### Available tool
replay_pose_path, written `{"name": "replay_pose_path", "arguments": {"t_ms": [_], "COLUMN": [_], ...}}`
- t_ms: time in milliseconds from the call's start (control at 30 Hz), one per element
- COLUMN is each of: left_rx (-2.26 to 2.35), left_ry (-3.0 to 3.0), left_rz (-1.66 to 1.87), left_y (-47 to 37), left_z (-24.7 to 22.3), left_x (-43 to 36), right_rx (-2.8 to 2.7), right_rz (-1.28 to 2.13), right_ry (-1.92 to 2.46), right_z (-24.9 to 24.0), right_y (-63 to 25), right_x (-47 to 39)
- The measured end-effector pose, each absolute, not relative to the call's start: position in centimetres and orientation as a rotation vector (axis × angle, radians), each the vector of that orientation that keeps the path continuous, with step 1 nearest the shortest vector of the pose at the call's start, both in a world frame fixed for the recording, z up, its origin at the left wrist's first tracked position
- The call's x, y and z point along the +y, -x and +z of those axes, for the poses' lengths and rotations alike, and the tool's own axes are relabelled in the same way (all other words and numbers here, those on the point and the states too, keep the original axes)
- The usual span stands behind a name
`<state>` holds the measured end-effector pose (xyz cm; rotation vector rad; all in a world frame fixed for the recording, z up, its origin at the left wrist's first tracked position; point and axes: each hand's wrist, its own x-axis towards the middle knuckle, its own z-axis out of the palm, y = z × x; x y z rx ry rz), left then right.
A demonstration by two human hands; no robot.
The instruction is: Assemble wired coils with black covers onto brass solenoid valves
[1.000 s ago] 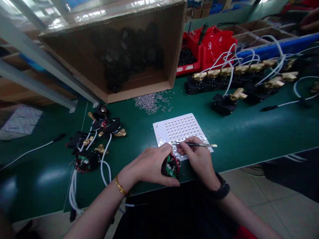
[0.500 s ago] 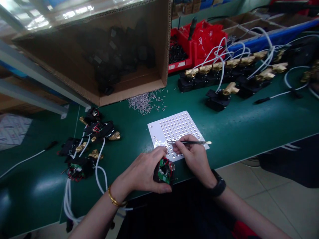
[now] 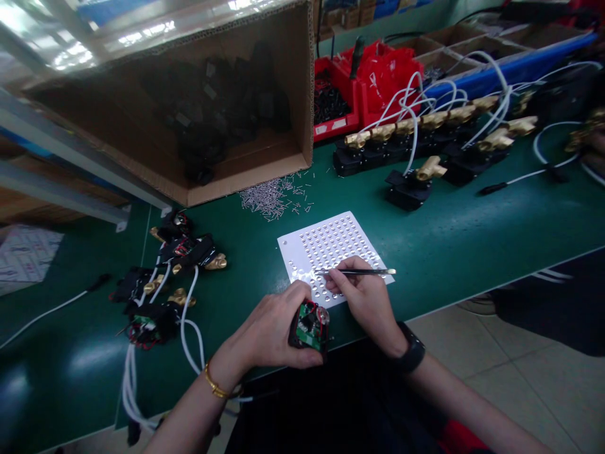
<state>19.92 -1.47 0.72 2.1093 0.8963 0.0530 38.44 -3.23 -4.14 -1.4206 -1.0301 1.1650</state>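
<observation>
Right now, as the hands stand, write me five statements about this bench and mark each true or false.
1. The left hand holds an open black unit with wires showing. True.
2. The right hand holds nothing. False: it grips a thin tool.
3. The white sheet lies inside the carton. False: it lies on the green bench, partly covered by the right hand.
4. A gold bracelet is on the left wrist. True.
5. Small metal pieces are heaped in front of the carton. True.
</observation>
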Motion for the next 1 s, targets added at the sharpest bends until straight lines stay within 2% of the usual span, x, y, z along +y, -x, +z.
{"name": "replay_pose_path", "arguments": {"t_ms": [233, 567, 1000], "left_rx": [0.938, 0.946, 0.974], "left_ry": [-1.973, -1.958, -1.975], "left_rz": [0.233, 0.23, 0.229], "left_y": [-19.0, -18.3, -18.2], "left_z": [0.6, 0.7, 0.4], "left_x": [-2.0, -2.4, -2.4], "right_rx": [-0.981, -1.181, -1.291], "right_rz": [1.249, 1.112, 1.207], "right_ry": [1.347, 1.444, 1.424], "right_z": [-4.6, -4.1, -3.9], "right_y": [-38.9, -38.7, -39.4], "right_x": [-3.3, -3.4, -3.1]}}
